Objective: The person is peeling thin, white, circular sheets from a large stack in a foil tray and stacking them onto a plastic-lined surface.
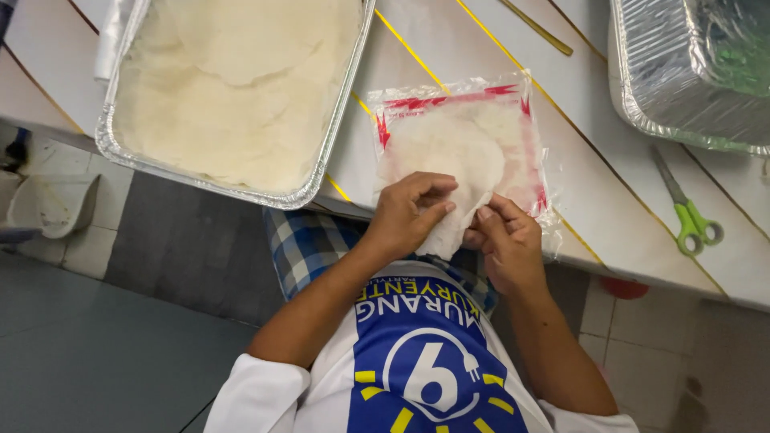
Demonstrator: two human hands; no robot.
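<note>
- At the near edge of the white table (609,200), a clear plastic bag (461,148) with red trim lies flat, with a stack of pale round wrappers (449,144) partly inside and the stack's lower edge poking out toward the person.
- Left hand (409,212) pinches the protruding wrappers, thumb under and fingers curled over; right hand (505,240) is closed on the bag's mouth just beside it, the two hands almost touching.
- Done well, as I judge it, this step wants the bag mouth held wide and taut while the stack slides in flat, since thin sheets will likely fold or tear if pushed from one corner.
- Left of the bag sits a foil tray (108,140) full of more pale sheets, overhanging the table edge.
- Another foil tray (642,104) stands at the far right, with green-handled scissors (690,216) below it.
- Yellow lines cross the tabletop; below it are a grey tiled floor (176,240) and a white dustpan (48,204).
</note>
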